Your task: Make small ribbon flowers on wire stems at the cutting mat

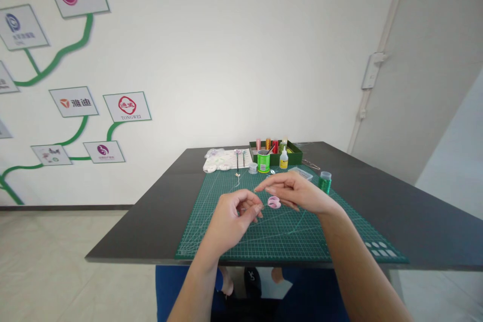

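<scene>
Left hand (232, 219) pinches one stem (265, 205) bearing one pink loop (274, 206); right hand (296, 192): hold cannot be determined. One green spool (325, 184) stands near the mat (247, 247)'s right edge.

Blue trousers (317, 289), black shoe (252, 288), white marking (251, 275)

Hands (231, 217) — two (cutting mat (271, 241) — one)
</scene>
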A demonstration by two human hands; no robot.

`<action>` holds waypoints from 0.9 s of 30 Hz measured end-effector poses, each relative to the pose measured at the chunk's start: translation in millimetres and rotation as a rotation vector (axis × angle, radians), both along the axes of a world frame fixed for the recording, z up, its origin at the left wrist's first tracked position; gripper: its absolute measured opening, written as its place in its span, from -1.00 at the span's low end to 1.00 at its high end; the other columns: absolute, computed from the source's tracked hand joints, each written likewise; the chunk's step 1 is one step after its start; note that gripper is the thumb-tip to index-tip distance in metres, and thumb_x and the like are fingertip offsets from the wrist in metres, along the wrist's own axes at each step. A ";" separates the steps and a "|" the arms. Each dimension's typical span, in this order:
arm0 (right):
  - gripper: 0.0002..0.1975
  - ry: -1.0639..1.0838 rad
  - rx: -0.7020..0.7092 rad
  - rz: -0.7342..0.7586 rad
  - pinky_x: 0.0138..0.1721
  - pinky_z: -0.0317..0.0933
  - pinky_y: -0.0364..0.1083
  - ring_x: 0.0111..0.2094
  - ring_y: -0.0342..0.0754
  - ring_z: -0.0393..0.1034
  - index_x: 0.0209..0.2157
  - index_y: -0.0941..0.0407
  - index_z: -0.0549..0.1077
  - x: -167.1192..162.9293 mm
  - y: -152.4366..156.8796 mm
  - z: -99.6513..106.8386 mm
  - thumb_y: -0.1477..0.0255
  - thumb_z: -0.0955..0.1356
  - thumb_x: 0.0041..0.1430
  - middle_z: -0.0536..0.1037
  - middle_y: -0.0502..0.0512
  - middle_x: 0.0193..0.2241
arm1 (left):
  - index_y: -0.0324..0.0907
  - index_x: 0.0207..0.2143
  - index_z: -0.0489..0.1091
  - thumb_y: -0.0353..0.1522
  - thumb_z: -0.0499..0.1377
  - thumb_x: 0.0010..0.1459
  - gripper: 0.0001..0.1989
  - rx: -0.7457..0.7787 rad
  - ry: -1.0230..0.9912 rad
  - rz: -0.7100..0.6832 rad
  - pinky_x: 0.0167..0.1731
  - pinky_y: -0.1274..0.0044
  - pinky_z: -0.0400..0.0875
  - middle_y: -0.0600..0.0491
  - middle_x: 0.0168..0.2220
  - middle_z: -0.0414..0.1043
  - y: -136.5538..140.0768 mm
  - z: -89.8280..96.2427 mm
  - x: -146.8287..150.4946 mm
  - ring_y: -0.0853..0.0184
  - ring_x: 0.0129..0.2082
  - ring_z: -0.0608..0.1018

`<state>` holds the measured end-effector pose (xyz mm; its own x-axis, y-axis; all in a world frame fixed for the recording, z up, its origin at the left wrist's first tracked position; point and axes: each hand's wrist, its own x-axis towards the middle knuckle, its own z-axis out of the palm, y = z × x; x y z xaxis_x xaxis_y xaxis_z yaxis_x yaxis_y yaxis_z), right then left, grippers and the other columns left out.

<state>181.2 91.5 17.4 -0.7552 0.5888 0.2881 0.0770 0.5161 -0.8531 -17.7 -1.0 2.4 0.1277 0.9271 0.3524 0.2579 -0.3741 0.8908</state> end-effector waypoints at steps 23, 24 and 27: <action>-0.58 0.197 -0.163 -0.177 -0.66 0.04 -0.22 -0.71 -0.23 0.07 -0.10 0.19 0.57 -15.2 -49.6 -55.4 0.11 0.36 0.28 0.25 -0.14 -0.71 | -0.22 -0.36 0.49 -0.28 0.23 0.21 -0.82 0.032 -0.031 0.057 -0.40 0.57 0.40 0.02 -0.46 0.55 -14.7 -7.1 -2.9 0.36 -0.48 0.54; -0.58 0.208 -0.168 -0.184 -0.66 0.03 -0.22 -0.71 -0.24 0.07 -0.11 0.19 0.57 -15.5 -50.5 -55.6 0.11 0.37 0.28 0.24 -0.14 -0.71 | -0.22 -0.36 0.49 -0.29 0.24 0.21 -0.83 0.033 -0.031 0.056 -0.40 0.57 0.40 0.02 -0.46 0.55 -14.1 -7.1 -2.7 0.36 -0.48 0.54; -0.57 0.227 -0.190 -0.197 -0.67 0.03 -0.22 -0.71 -0.24 0.06 -0.11 0.19 0.57 -16.3 -52.0 -55.1 0.10 0.37 0.27 0.25 -0.14 -0.71 | -0.22 -0.36 0.49 -0.31 0.24 0.21 -0.85 0.029 -0.039 0.058 -0.40 0.58 0.41 0.02 -0.46 0.55 -12.6 -7.4 -1.9 0.37 -0.48 0.54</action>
